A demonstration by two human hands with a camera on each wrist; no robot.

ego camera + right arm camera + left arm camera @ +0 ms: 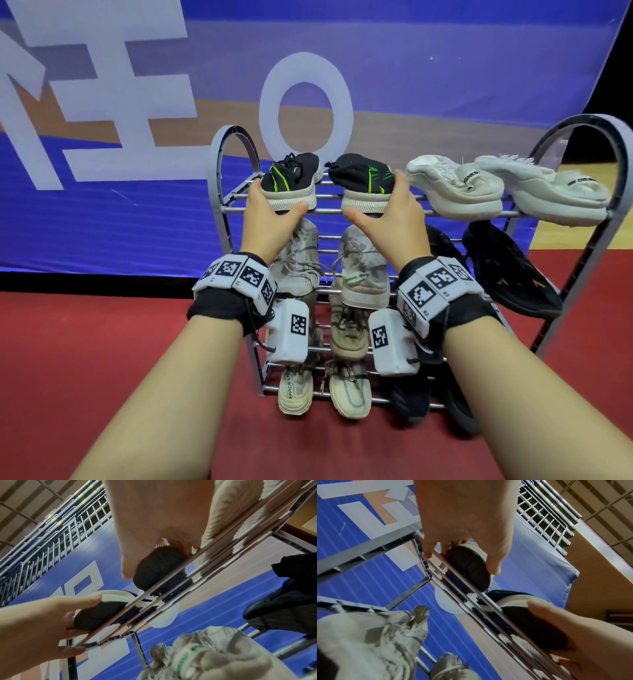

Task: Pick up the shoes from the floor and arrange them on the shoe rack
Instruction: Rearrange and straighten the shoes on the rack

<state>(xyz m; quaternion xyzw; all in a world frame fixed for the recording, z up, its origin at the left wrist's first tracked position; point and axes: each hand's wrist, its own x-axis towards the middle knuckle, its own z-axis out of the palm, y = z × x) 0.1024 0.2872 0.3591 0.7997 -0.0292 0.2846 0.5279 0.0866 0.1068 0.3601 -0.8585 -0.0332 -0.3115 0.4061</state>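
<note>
A grey tiered shoe rack [219, 192] stands on the red floor. On the left half of its top tier lies a pair of black shoes with green stripes and white soles, heels toward me. My left hand [274, 200] grips the heel of the left black shoe [291, 174], thumb on one side and fingers on the other. My right hand [376, 198] grips the heel of the right black shoe [359, 174] the same way. From below, the left black shoe's dark sole [467, 563] and the right black shoe's sole [154, 568] rest on the top bars.
Two white fuzzy slippers [455, 192] fill the top tier's right half. Below are grey-white sneakers [363, 270] and black shoes [510, 270]; lower tiers hold beige sneakers [349, 387] and more black shoes [411, 397]. A blue banner [102, 222] hangs behind the rack.
</note>
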